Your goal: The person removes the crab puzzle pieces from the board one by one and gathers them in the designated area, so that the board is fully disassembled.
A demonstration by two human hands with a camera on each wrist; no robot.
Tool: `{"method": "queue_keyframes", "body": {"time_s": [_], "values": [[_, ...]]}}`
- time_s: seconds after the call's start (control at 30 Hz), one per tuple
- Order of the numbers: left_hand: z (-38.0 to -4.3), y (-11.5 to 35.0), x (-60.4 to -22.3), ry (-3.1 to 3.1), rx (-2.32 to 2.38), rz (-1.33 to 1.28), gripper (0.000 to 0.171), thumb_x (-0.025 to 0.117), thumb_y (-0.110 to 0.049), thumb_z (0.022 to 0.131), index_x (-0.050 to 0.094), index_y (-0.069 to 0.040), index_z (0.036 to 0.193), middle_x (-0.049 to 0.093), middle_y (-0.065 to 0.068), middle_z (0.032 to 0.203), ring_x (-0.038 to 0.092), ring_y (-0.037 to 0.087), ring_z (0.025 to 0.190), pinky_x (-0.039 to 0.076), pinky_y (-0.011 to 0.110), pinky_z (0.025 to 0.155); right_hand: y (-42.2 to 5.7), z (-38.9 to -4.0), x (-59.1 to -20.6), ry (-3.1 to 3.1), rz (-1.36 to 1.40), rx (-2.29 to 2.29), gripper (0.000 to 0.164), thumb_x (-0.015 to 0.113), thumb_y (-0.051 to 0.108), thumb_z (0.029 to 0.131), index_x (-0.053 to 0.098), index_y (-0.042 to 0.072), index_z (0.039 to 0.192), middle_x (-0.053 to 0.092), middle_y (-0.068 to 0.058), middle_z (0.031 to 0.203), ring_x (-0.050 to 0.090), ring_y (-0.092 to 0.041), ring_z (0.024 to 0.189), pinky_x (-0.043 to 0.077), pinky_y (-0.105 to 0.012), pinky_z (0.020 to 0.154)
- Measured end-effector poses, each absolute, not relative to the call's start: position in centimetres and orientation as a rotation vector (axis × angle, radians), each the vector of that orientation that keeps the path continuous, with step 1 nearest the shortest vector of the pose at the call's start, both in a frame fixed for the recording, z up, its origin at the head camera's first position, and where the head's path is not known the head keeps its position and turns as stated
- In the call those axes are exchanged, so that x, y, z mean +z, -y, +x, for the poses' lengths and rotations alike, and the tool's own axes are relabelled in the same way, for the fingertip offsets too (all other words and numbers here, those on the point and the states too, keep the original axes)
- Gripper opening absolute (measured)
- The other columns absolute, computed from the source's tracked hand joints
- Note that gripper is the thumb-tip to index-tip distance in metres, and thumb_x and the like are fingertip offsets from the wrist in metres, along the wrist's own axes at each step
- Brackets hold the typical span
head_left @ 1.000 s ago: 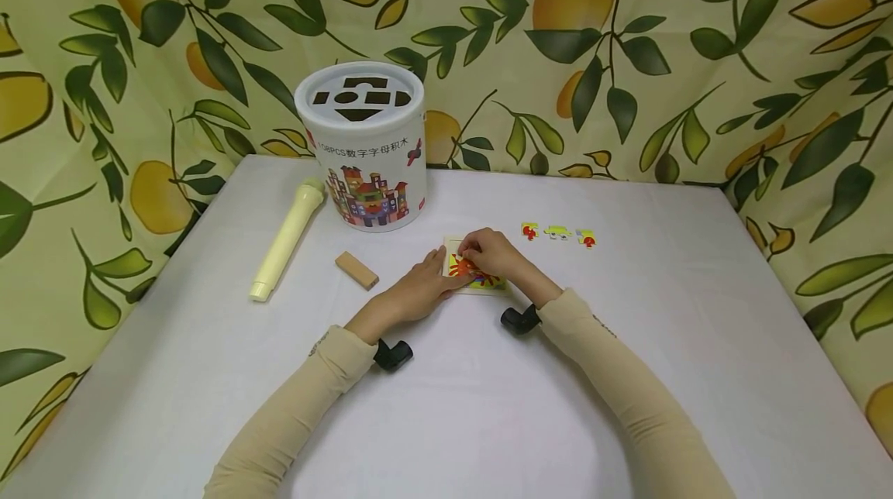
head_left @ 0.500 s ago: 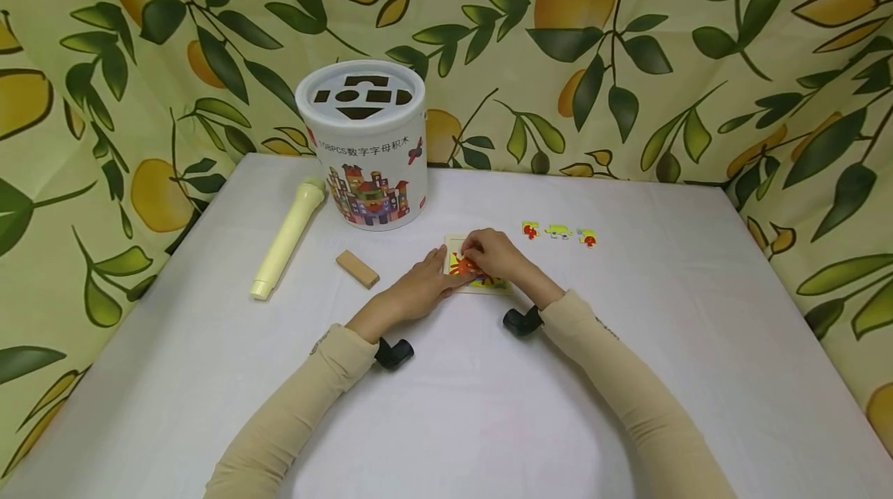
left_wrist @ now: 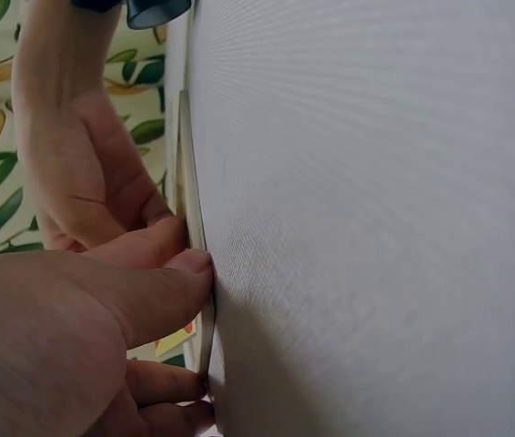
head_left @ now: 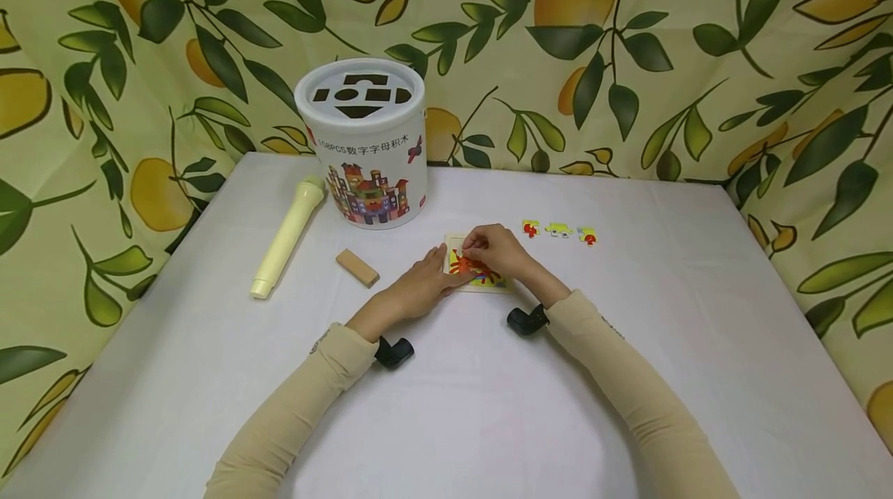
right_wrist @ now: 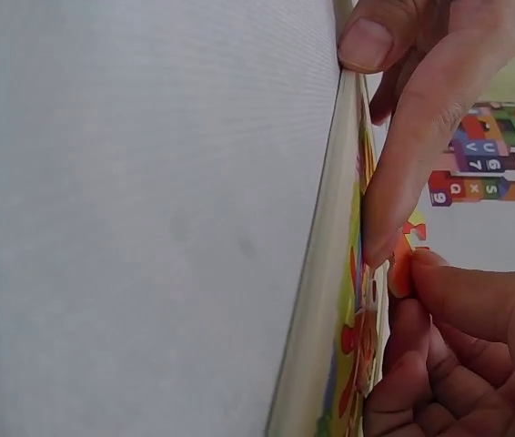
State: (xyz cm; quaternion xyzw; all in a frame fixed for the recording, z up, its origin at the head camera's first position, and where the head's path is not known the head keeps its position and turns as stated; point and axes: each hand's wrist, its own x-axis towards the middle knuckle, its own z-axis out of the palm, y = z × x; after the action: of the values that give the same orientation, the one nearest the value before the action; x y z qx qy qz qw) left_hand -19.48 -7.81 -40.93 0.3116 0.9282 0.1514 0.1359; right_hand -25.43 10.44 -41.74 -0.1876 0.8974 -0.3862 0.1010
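Note:
A small jigsaw board (head_left: 481, 287) with a red crab picture lies at the middle of the table. My left hand (head_left: 416, 288) rests against its left side, fingers fairly straight. One finger presses on the picture, and the thumb touches the board's edge in the right wrist view. Over the picture, my right hand (head_left: 498, 249) pinches an orange puzzle piece (right_wrist: 401, 273) between thumb and finger, tilted up at the board's surface. Whether that piece sits in its slot I cannot tell. Part of the picture is hidden under both hands.
Several loose puzzle pieces lie in a row behind my right hand, among them a yellow one (head_left: 558, 230). At the left are a wooden block (head_left: 357, 268), a pale yellow microphone-shaped stick (head_left: 287, 239) and a white block bucket (head_left: 370, 158). A patterned curtain (head_left: 474, 65) hangs behind.
My right hand has shifted very slightly, its wrist edging to the right and its knuckles a little higher, still pinching the puzzle piece. The left hand stays in place on the board.

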Motion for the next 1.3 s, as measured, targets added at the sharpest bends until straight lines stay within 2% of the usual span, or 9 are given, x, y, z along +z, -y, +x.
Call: {"method": "queue_keyframes", "body": {"time_s": [0.3,0.43,0.63,0.8,1.0,1.3], "values": [[-19.4,7.7,-40.9,-2.676,0.450,0.913,0.040,0.043,-0.019,0.098,0.045,-0.028,0.136,0.013,0.033,0.147,0.017,0.044,0.137,0.028,0.053,0.107,-11.3,-25.5,-41.1,-2.585,-0.416,-1.264,0.013,0.061,0.014,0.088,0.067,0.003,0.092,0.065,-0.007,0.082,0.054,-0.012,0.072,0.044,-0.020,0.065],[-19.4,7.6,-40.9,-2.669,0.458,0.899,0.041,0.043,-0.017,0.098,0.044,-0.029,0.136,0.012,0.033,0.148,0.016,0.043,0.138,0.026,0.052,0.109,-13.2,-26.1,-40.1,-2.542,-0.309,-1.376,0.016,0.060,0.013,0.089,0.065,0.001,0.097,0.066,-0.008,0.087,0.056,-0.013,0.076,0.046,-0.024,0.070],[-19.3,7.7,-41.0,-2.682,0.472,0.878,0.041,0.045,-0.017,0.097,0.045,-0.031,0.136,0.013,0.032,0.148,0.016,0.043,0.138,0.026,0.053,0.108,-17.5,-26.7,-39.2,-2.560,-0.193,-1.366,0.017,0.057,0.012,0.090,0.062,0.000,0.101,0.066,-0.005,0.089,0.058,-0.023,0.087,0.043,-0.032,0.078],[-19.3,7.8,-41.0,-2.688,0.480,0.877,0.042,0.045,-0.016,0.097,0.045,-0.031,0.136,0.013,0.032,0.148,0.017,0.043,0.138,0.026,0.052,0.109,-20.2,-26.7,-39.7,-2.555,-0.120,-1.241,0.018,0.056,0.011,0.089,0.061,-0.001,0.101,0.062,-0.001,0.086,0.053,-0.020,0.084,0.041,-0.029,0.074],[-19.3,7.8,-41.0,-2.687,0.478,0.866,0.042,0.045,-0.015,0.097,0.045,-0.031,0.136,0.013,0.030,0.149,0.016,0.041,0.139,0.025,0.051,0.110,-21.2,-26.7,-40.7,-2.604,-0.077,-1.119,0.020,0.061,0.014,0.087,0.064,-0.002,0.099,0.057,0.002,0.077,0.045,-0.015,0.076,0.039,-0.024,0.065],[-19.2,7.8,-40.8,-2.686,0.492,0.886,0.042,0.045,-0.014,0.097,0.046,-0.029,0.136,0.013,0.031,0.148,0.015,0.042,0.139,0.024,0.051,0.110,-21.3,-26.7,-41.1,-2.679,-0.089,-1.059,0.019,0.062,0.013,0.087,0.067,-0.002,0.097,0.064,-0.005,0.080,0.048,-0.015,0.071,0.041,-0.023,0.060]]}}
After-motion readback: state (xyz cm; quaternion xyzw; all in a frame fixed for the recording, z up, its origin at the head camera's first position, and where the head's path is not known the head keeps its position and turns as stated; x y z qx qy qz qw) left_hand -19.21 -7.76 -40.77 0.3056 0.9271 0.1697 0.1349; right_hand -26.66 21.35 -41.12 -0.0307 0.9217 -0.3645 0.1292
